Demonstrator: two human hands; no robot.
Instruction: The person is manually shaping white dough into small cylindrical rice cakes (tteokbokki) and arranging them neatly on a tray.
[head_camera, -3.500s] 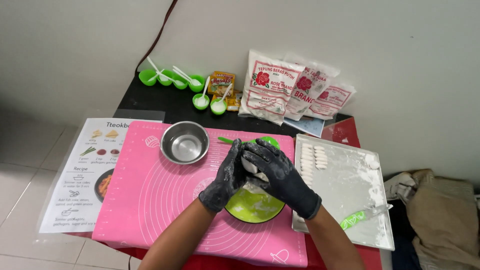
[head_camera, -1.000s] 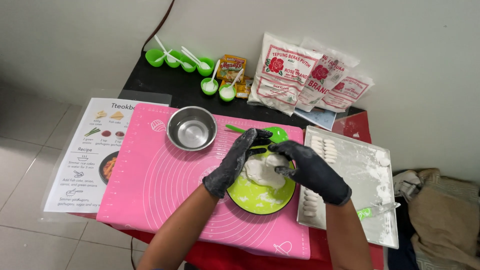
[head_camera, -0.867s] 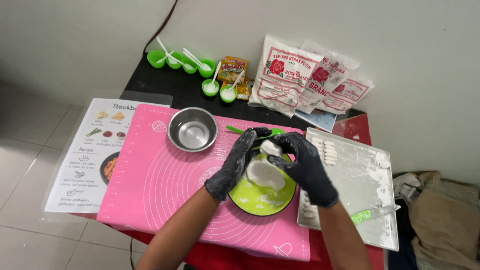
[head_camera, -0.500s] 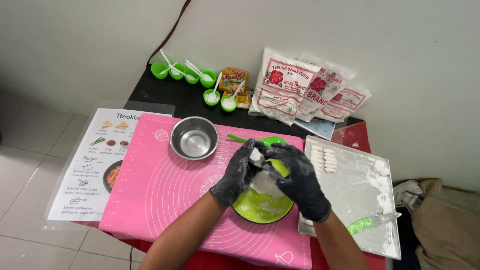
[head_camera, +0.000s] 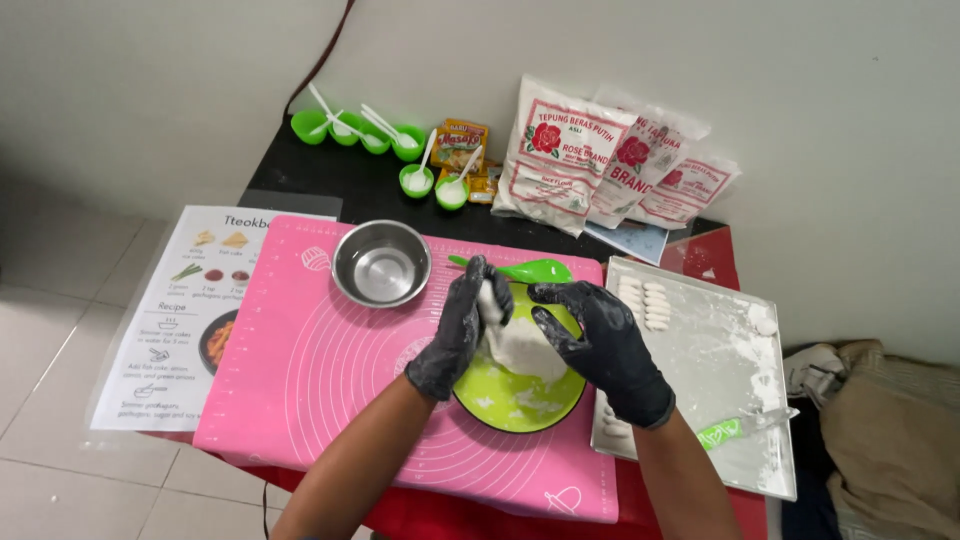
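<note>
White paper fills the far left: a laminated recipe sheet (head_camera: 185, 315) with small food pictures, lying flat and tucked partly under the pink silicone baking mat (head_camera: 330, 390). On the mat's upper part sits a round stainless steel bowl (head_camera: 381, 263). Behind it, on the black tabletop (head_camera: 330, 180), stand several small green cups with white spoons (head_camera: 400, 150).

Compared with half a second ago, the lump of white dough (head_camera: 515, 340) has been drawn taller: then it sat bunched between the palms, now its upper end is pulled up as a thin neck. The hands have barely shifted over the bowl.

The left hand (head_camera: 458, 330), in a black glove, rises from the lower edge with its wrist bent inward; its fingers are clenched round the dough's raised end. The dough hangs over the round lime-green bowl (head_camera: 515, 395), which rests on the mat's right side, with a green plastic spoon (head_camera: 525, 270) just behind it. The right hand (head_camera: 600, 345), also gloved in black, cups the dough's broad lower part, fingers curled and grasping it from the right.

Further right lies a floured metal tray (head_camera: 720, 370) with rows of small white dough pieces (head_camera: 645, 300) and a green-handled knife (head_camera: 745, 428). Three flour bags (head_camera: 610, 160) lean against the wall.
</note>
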